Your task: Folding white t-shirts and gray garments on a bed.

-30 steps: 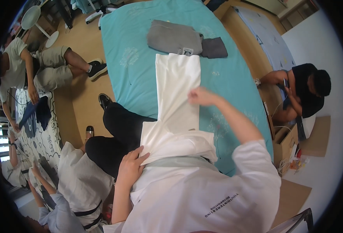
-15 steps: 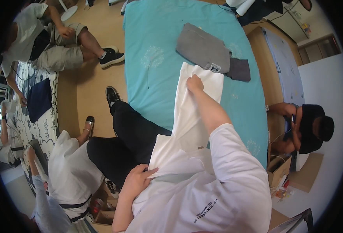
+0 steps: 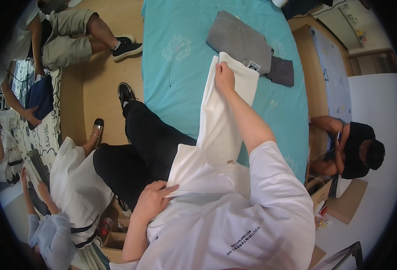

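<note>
White garment [image 3: 216,135] lies partly over bed [image 3: 176,85]. Right hand [image 3: 225,78] grasps far end; left hand [image 3: 152,200] touches near edge, grip unclear. Grey clothes [image 3: 241,40] just beyond.

A tan floor [image 3: 106,74] borders the teal-covered bed [image 3: 162,18], a white wall [image 3: 378,101] rightward.

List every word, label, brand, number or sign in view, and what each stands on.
I don't copy out wording; here is where it stands:
Wearer's white shirt: dark lettering, two lines.
Folded grey garment: label, too small to read.
White garment: small tag, too small to read.
Patterned bedding, left: black lettering, distorted.
</note>
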Demonstrator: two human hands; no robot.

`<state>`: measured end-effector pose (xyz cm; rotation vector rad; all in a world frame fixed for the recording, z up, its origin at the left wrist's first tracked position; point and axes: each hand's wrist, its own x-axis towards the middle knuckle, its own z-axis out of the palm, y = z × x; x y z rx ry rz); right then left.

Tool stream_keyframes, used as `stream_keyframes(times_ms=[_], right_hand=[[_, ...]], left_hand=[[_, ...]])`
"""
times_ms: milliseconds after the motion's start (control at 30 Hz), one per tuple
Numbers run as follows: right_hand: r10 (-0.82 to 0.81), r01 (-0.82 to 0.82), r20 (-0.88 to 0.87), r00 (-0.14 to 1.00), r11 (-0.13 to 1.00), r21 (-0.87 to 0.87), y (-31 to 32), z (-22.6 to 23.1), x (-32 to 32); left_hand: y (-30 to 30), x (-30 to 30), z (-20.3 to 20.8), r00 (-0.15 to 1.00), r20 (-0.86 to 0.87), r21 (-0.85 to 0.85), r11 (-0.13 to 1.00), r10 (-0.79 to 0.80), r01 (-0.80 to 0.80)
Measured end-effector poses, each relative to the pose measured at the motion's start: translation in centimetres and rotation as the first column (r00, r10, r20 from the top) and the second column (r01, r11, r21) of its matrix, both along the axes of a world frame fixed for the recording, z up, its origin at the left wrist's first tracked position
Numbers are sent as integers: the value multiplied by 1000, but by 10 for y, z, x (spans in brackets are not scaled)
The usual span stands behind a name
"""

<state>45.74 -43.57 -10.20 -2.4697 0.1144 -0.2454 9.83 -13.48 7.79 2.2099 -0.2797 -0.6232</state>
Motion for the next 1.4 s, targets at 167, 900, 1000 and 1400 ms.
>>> stream_keyframes(times_ms=[167, 900, 1000, 1400], right_hand=[[30, -10, -200, 979, 995, 99, 5, -48, 11], [761, -723, -419, 495, 628, 287, -19, 106, -328], [759, -720, -477, 444, 619, 314, -18, 145, -328], [920, -949, -330, 210, 273, 157, 88, 170, -316]], left_hand=[[-2, -4, 10, 999, -33, 9, 1000, 26, -25], [4, 5, 19, 986, -39, -192, 967, 163, -167], [18, 8, 29, 983, -37, -221, 958, 181, -185], [76, 21, -10, 700, -208, -527, 525, 683, -668]])
